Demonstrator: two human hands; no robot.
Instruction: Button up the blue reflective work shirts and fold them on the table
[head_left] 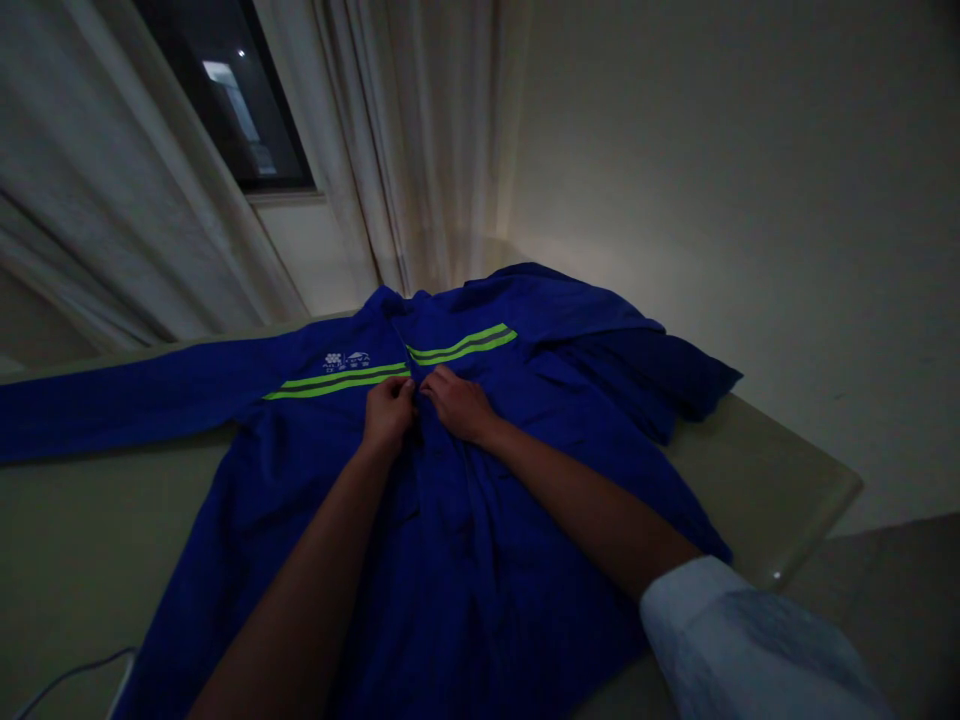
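A blue work jacket [300, 510] with bright green and grey stripes across the chest lies spread out, its collar at the far side. White lettering and a logo mark the chest left of the front opening. My left hand [388, 410] pinches the jacket's front edge just below the stripe. Close beside it, my right hand [456, 402] is closed on the other front edge, fingertips almost meeting the left ones. Any button between the fingers is hidden. One sleeve stretches out to the left; the other lies bunched at the right.
Under the jacket is a pale table [787, 470] with a rounded corner at the right. A cable [75, 668] lies at the lower left. Behind stand long curtains [375, 130], a dark window [232, 90] and a plain wall [712, 180].
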